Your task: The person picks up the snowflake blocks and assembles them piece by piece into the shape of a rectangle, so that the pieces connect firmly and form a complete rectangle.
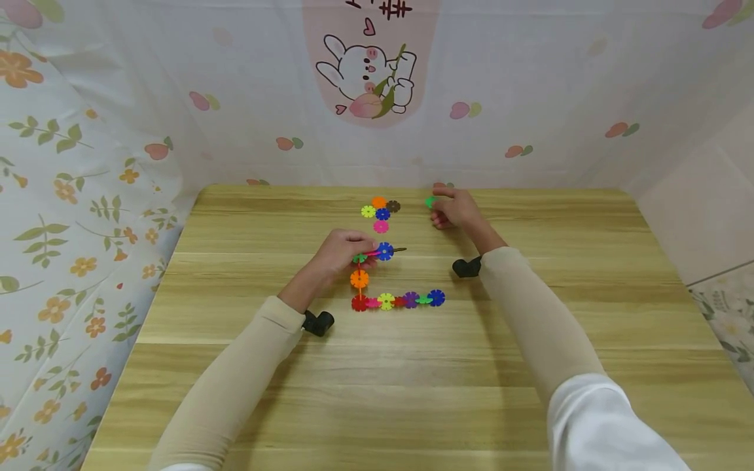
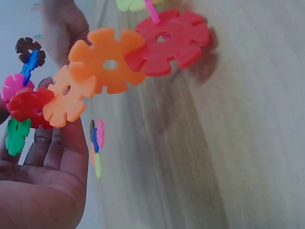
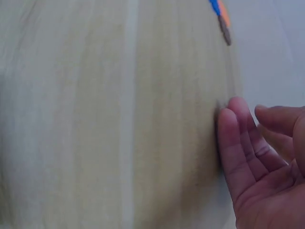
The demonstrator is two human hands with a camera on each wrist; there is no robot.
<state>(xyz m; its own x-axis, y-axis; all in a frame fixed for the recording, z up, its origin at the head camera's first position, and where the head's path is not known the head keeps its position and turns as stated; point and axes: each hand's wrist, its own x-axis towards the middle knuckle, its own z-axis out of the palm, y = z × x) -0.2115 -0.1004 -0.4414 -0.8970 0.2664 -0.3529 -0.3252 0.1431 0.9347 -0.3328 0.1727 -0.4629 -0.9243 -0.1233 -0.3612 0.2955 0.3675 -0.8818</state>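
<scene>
My left hand [image 1: 344, 250] grips the upper end of a chain of slotted plastic snowflake discs. In the left wrist view its fingers curl behind a red disc [image 2: 29, 106], near a green disc [image 2: 18, 137]. A blue disc [image 1: 385, 251] and a brown disc [image 1: 400, 249] stick out past the fingertips. An orange disc [image 1: 359, 279] leads down to a red corner disc [image 1: 359, 303], where the row turns right to a blue end disc [image 1: 436, 297]. At the table's back, my right hand [image 1: 456, 209] has its fingers beside a loose green disc [image 1: 430, 202], thumb apart from the fingers.
Loose discs lie grouped at the back: orange [image 1: 379, 202], brown [image 1: 393, 207], yellow [image 1: 368, 211], blue [image 1: 383, 214] and pink [image 1: 381, 226]. A printed cloth [image 1: 235, 78] hangs behind the wooden table [image 1: 383, 392]. Black wrist devices [image 1: 319, 324] sit at both wrists.
</scene>
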